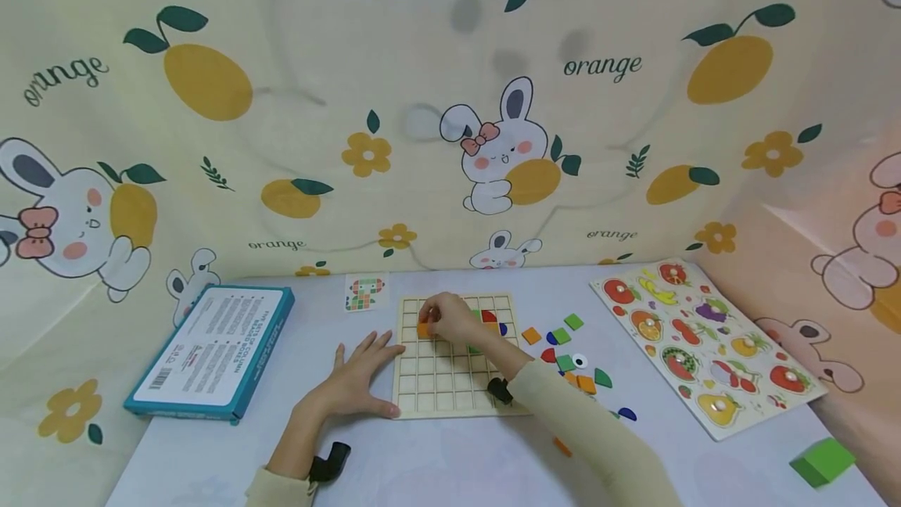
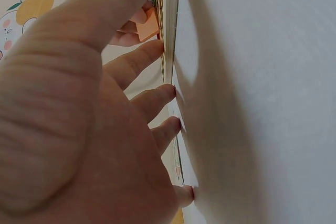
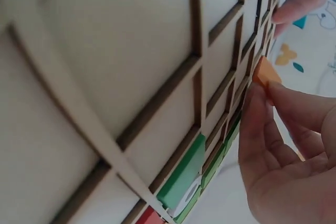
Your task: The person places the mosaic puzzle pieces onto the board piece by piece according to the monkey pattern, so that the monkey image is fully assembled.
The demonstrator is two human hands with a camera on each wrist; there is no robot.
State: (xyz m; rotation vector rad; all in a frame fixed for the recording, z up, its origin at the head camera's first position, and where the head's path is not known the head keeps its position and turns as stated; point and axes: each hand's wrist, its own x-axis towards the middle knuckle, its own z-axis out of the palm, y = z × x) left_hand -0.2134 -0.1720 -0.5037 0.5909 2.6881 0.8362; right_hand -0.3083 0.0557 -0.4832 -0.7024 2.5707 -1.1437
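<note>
A wooden grid board point(image 1: 436, 390) lies flat on the table with square cells. My right hand point(image 1: 450, 318) reaches over its upper left part and pinches an orange square tile point(image 3: 266, 73) between thumb and fingers, close over the cells. Along the board's left edge, my left hand point(image 1: 352, 382) rests with fingers spread, fingertips at the rim and thumb by the lower left corner. Green tiles point(image 3: 185, 171), a white round piece point(image 3: 187, 196) and a red piece point(image 1: 489, 316) sit in cells on the board; the right hand and forearm hide some of them.
Loose coloured pieces, among them an orange tile point(image 1: 531, 336) and a green tile point(image 1: 573, 322), are scattered right of the board. A pattern card point(image 1: 365, 293) lies behind it. A blue-edged box point(image 1: 204, 350) is at left, a fruit puzzle board point(image 1: 704, 350) and green block point(image 1: 822, 462) at right.
</note>
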